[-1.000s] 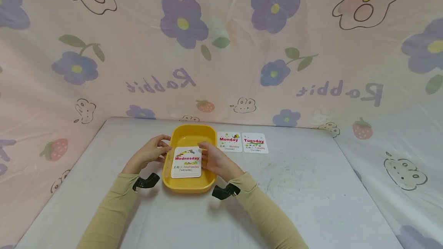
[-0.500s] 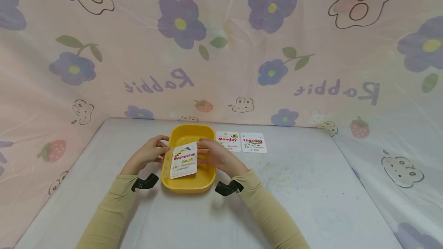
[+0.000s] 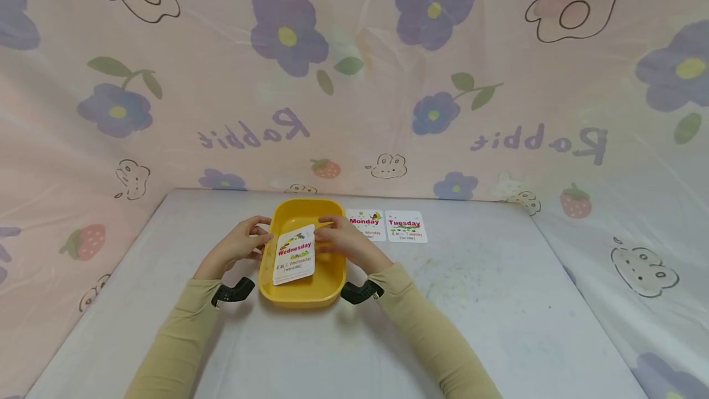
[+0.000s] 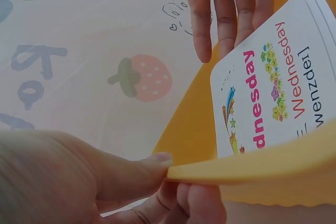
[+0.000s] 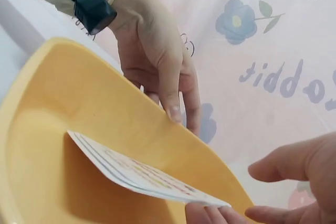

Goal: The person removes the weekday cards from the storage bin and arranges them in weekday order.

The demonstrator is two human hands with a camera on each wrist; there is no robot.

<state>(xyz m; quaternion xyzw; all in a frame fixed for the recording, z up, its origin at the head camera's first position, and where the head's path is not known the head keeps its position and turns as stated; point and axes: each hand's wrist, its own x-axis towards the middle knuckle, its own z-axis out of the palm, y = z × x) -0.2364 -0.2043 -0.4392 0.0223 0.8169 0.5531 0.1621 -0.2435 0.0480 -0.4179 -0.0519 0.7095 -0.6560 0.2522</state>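
Observation:
A yellow plastic tray (image 3: pixel 303 295) stands on the table. My left hand (image 3: pixel 237 246) pinches its left wall, the thumb over the rim and the fingers outside, as the left wrist view shows. A small stack of white flashcards (image 3: pixel 295 256), topped by one reading "Wednesday", leans tilted inside the tray toward its left side. My right hand (image 3: pixel 354 245) reaches over the tray's right rim. In the right wrist view its fingertips (image 5: pixel 210 214) touch the raised edge of the stack from below, while the thumb (image 5: pixel 281 165) stays apart from the cards.
To the right of the tray, a "Monday" card (image 3: pixel 367 226) and a "Tuesday" card (image 3: pixel 407 226) lie side by side, face up. A patterned curtain (image 3: pixel 354 79) hangs behind the white table (image 3: pixel 476 300) and along both sides.
The card stack has tipped, its right edge rising so that it leans left. My right thumb has come off the cards. My left hand keeps its place on the tray.

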